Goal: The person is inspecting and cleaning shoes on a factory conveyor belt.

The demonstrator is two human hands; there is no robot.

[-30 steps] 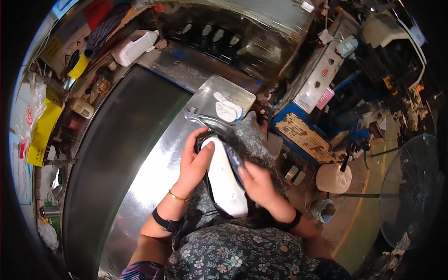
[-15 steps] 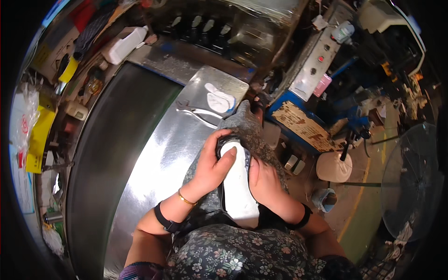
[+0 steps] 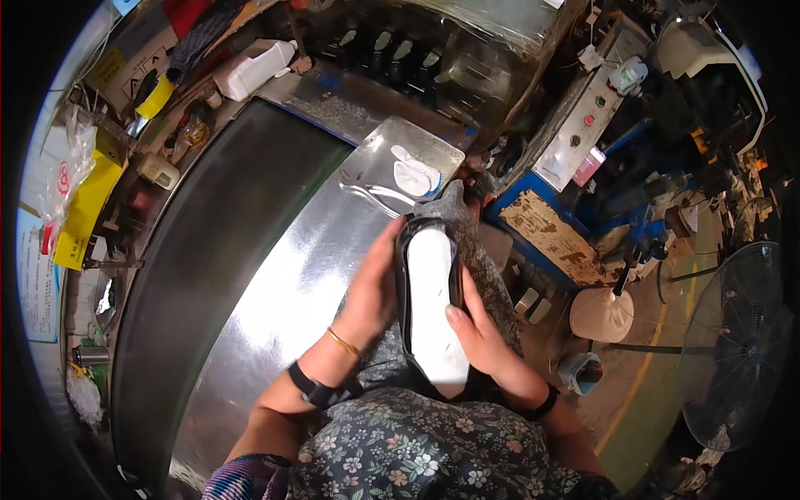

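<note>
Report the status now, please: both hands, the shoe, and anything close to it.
Left hand and right hand grip the shoe from both sides, white sole up. Shoe over grey cloth at the steel table edge. White insole piece lies beyond, apart.

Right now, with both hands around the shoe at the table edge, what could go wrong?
1. The shoe sits over the lap, off the metal table; if the left hand or right hand loosens, it may drop.
2. The pointed metal tool lies just ahead of the fingers; reaching forward might catch it.
</note>
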